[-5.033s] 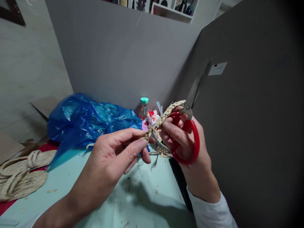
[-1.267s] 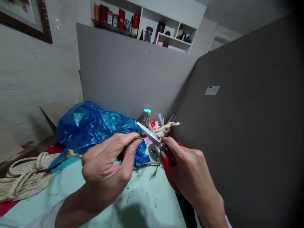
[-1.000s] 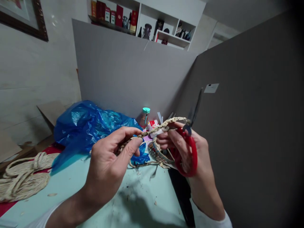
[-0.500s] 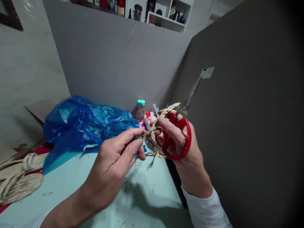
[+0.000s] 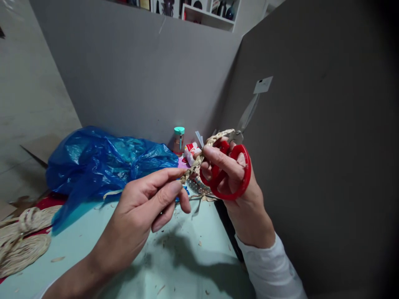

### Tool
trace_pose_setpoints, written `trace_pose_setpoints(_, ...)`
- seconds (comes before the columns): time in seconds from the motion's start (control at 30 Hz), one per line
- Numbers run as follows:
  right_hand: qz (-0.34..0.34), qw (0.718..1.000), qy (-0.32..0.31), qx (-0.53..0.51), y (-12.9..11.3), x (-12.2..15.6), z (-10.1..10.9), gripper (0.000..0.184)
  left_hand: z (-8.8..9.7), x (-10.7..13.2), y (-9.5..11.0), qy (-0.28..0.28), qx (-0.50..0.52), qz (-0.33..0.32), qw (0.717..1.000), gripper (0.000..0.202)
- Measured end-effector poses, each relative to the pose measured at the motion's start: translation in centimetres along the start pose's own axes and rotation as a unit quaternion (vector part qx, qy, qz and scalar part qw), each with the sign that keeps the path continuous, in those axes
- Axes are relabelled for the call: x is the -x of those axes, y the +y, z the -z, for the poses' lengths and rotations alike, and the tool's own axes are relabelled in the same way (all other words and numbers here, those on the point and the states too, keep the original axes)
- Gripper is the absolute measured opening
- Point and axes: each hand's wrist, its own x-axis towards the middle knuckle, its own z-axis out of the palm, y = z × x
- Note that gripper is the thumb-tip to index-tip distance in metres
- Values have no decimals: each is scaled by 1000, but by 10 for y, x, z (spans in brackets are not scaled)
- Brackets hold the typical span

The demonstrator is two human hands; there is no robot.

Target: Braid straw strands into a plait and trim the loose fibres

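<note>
My left hand (image 5: pixel 141 207) pinches the near end of a pale braided straw strip (image 5: pixel 215 138) between thumb and forefinger. My right hand (image 5: pixel 235 187) holds the far part of the same braid and has its fingers through the red handles of a pair of scissors (image 5: pixel 232 166). The scissor blades point up and to the right, away from the braid, and look closed. Both hands are raised above the light green tabletop (image 5: pixel 174 257).
A crumpled blue plastic bag (image 5: pixel 102 162) lies at the back left. Coiled straw rope (image 5: pixel 21 236) sits at the left edge. A small bottle with a teal cap (image 5: pixel 178 140), a red-and-white pack (image 5: pixel 190 151) and a perforated strip lie by the grey partition walls (image 5: pixel 311 145).
About a second ago the scissor blades pointed left at the braid near my left hand. They have since swung up and away to the right. Both hands keep holding the braid.
</note>
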Motion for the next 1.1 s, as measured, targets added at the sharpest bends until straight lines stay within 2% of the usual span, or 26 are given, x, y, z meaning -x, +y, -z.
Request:
trace_pose_setpoints(0.1,-12,1000,7,-3,1,-2,2,25,0,-1,0,-22,9,12,1000,16)
trace_pose_setpoints(0.27,-68,991,-20,-114,5,-8,0,23,-1,-3,2,-71,8,39,997,20)
trace_pose_setpoints(0.4,-83,988,-39,-125,7,-12,0,23,-3,-2,3,-50,24,52,997,21)
trace_pose_setpoints(0.5,-82,986,-97,-106,5,-13,1,22,-4,-2,1,-26,23,49,998,21)
trace_pose_setpoints(0.57,-87,983,-118,-111,4,-12,2,29,-4,-1,0,-10,13,36,999,21)
trace_pose_setpoints(0.67,-92,981,-117,-125,3,-11,1,37,-2,-1,-2,-3,-2,19,1000,21)
trace_pose_setpoints(0.97,-66,983,-136,-106,6,-12,3,32,0,-5,-5,-9,-10,14,1000,22)
trace_pose_setpoints(1.1,-56,982,-142,-109,12,-13,2,35,-3,-7,-7,18,-48,2,999,22)
